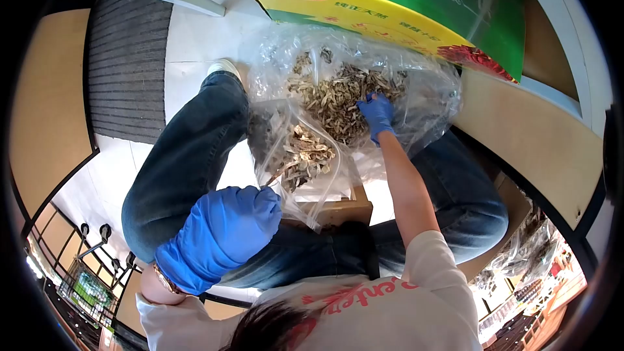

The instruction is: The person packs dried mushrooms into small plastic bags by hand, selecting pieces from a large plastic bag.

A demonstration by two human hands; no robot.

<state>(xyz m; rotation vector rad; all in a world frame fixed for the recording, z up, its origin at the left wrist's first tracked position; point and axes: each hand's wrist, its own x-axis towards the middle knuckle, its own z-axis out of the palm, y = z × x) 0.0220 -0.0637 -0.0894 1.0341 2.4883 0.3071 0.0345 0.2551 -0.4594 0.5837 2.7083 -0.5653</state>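
Observation:
A large clear plastic bag (429,88) lies spread between my legs, holding a heap of dried, shredded brown-grey pieces (335,107) that look like dried mushrooms or vegetables. My right hand (377,115), in a blue glove, is at the heap's right side, fingers curled into the pieces; the fingertips are partly hidden. Nearer my body is a smaller clear zip bag (344,172) with paler dried strips (307,156) inside. At its left edge my left hand (244,214), in a loose blue glove, is closed, seemingly on the bag's edge. A thin brown strip shows beside its knuckles.
A green and yellow printed carton (390,6) stands just beyond the large bag. Below the zip bag is a brown cardboard edge (344,211). A grey ribbed mat (127,68) lies at left. Wooden panels (520,133) flank the right, near another box with plastic-wrapped goods (520,253).

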